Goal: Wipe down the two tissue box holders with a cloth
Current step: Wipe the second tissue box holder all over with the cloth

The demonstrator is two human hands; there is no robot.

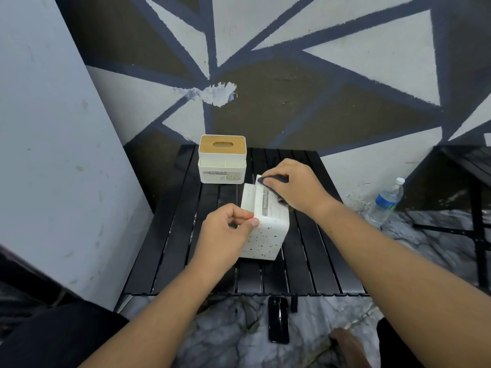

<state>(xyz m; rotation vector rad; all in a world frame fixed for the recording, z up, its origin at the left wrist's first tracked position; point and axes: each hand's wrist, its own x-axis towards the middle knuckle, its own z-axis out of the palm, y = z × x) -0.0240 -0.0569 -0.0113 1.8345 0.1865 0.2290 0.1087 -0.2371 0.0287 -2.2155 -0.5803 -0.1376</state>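
A white speckled tissue box holder lies tipped on its side in the middle of the black slatted table. My left hand pinches its near left edge. My right hand grips a dark cloth and presses it against the holder's far upper end. Most of the cloth is hidden under my fingers. A second white holder with a wooden lid stands upright at the table's back left, apart from both hands.
A dark phone lies on the marbled floor below the table's near edge. A water bottle stands on the floor to the right. Another black table sits at far right. A grey panel leans at left.
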